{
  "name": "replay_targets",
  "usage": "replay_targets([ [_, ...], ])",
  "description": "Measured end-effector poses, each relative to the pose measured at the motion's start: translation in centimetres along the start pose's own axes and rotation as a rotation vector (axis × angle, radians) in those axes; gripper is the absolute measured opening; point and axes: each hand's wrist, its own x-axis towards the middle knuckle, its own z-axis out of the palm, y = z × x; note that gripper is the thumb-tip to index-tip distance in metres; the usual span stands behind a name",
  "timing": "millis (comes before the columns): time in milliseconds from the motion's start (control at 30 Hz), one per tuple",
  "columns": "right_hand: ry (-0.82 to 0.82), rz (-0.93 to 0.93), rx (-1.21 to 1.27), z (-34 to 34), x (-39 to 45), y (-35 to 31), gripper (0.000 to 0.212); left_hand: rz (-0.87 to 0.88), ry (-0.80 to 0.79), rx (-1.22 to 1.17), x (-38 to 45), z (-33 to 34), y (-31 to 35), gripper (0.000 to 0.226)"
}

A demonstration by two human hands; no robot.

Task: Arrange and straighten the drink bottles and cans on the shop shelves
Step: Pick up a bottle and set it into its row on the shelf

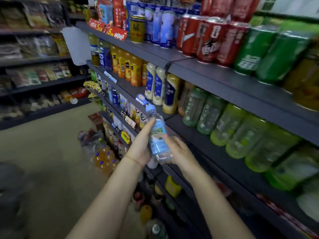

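A clear water bottle [158, 135] with a light-blue label and blue cap is held tilted in front of the dark shelves, cap pointing up and left. My left hand [140, 145] grips its left side, fingers stretched up along the neck. My right hand [177, 149] cups its lower right side and base. The bottle hangs in the air just off the edge of the middle shelf [131, 99], below white and blue bottles [158, 85].
Green bottles [224, 125] line the middle shelf to the right. Orange juice bottles [128, 66] stand further left. Red cans [210, 38] and green cans [269, 52] fill the shelf above. Packs of orange drinks [103, 156] sit on the floor. Another snack rack [34, 66] stands at left.
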Motion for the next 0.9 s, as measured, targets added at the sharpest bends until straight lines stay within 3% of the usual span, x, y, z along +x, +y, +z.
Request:
replay_targets([
  [33, -0.025, 0.025, 0.013, -1.0, -2.1, 0.2, 0.048, 0.0, 0.004, 0.053, -1.6, 1.2, -1.1, 0.032],
  [167, -0.012, 0.021, 0.079, -4.6, -9.0, 1.0, 0.004, -0.036, -0.045, 0.26, -7.4, 5.5, -4.7, 0.044],
  [333, 0.039, -0.04, 0.168, -8.5, -16.8, 1.7, 0.008, 0.043, -0.088, 0.345, -14.8, 9.5, -8.5, 0.034],
  [433, 0.068, -0.064, 0.135, -10.8, -21.9, 2.4, 0.027, 0.066, -0.068, 0.377, -18.9, 11.1, -11.6, 0.033],
  [567, 0.148, -0.109, 0.092, -14.4, -29.3, 2.7, 0.026, 0.183, -0.027, 0.356, -24.1, 13.8, -15.9, 0.029],
  [633, 0.19, -0.105, 0.07, -16.2, -33.1, 2.6, 0.035, 0.202, -0.037, 0.295, -27.1, 15.9, -18.2, 0.023],
  [733, 0.298, -0.099, 0.082, -19.8, -39.5, 2.2, 0.042, 0.212, -0.125, 0.276, -31.7, 20.3, -21.4, 0.019],
  [900, 0.399, -0.181, 0.08, -26.7, -49.3, 0.6, 0.035, 0.262, -0.266, 0.314, -38.4, 29.0, -24.6, 0.019],
])
